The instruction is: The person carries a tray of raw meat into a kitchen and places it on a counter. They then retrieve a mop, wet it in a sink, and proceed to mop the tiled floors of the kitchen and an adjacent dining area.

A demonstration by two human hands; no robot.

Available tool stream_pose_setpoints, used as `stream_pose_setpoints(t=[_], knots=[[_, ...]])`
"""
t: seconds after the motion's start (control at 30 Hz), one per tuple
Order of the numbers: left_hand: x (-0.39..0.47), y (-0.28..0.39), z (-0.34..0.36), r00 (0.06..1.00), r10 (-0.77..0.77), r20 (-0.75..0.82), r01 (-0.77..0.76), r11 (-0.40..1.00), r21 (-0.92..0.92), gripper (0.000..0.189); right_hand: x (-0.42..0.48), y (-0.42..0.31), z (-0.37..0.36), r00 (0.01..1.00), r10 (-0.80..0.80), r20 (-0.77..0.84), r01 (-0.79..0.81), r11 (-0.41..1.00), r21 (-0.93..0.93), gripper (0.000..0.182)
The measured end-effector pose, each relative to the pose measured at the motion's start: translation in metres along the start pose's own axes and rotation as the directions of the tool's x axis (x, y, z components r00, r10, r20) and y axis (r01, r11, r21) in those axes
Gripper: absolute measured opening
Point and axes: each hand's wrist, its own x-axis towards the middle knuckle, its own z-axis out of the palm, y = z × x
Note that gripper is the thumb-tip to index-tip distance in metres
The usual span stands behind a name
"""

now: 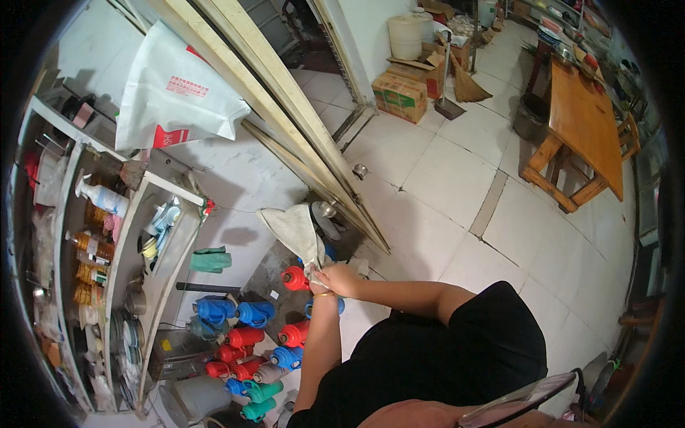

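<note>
Both my hands meet in front of me on a pale grey cloth (291, 230). Its gathered end is bunched in the fingers, and its wider part spreads away from me beside the edge of a cream door (299, 139). My right hand (341, 279) wraps the bunched end from the right. My left hand (317, 284), with a gold-coloured bracelet at the wrist, grips it alongside and is partly hidden. A red thermos flask (294, 278) stands just beyond my left hand. Round metal door knobs (360, 171) are close to the cloth.
Several red, blue and green thermos flasks (256, 314) crowd the floor at lower left. A shelf unit (155, 257) with bottles and plates lines the left. A white bag (182, 96) bearing writing hangs by the door. Cartons (401, 96), a broom (465, 80) and a wooden table (586, 123) stand farther off.
</note>
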Motion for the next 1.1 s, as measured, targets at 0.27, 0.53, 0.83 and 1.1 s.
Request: stream_pose_setpoints(t=[0.27,0.53,0.83,1.1], knots=[[-0.034,0.002,0.001,0.986,-0.115,0.120,0.136,0.974,-0.182,0.058,0.011,0.035,0.046,0.919,-0.057,0.390,-0.393,-0.071,0.917,0.035],[-0.042,-0.057,0.055,0.986,-0.137,-0.092,0.140,0.990,0.028,0.066,0.006,0.062,-0.012,0.945,0.223,0.240,-0.214,0.975,-0.065,0.033],[-0.024,-0.092,0.082,0.916,0.381,0.122,-0.252,0.314,0.915,0.062,0.020,0.104,-0.029,0.926,0.288,0.245,-0.348,0.903,0.251,0.031],[-0.059,-0.075,0.075,0.905,0.222,0.362,-0.364,-0.036,0.931,0.076,0.040,0.119,-0.019,0.844,0.367,0.391,-0.535,0.631,0.562,0.030]])
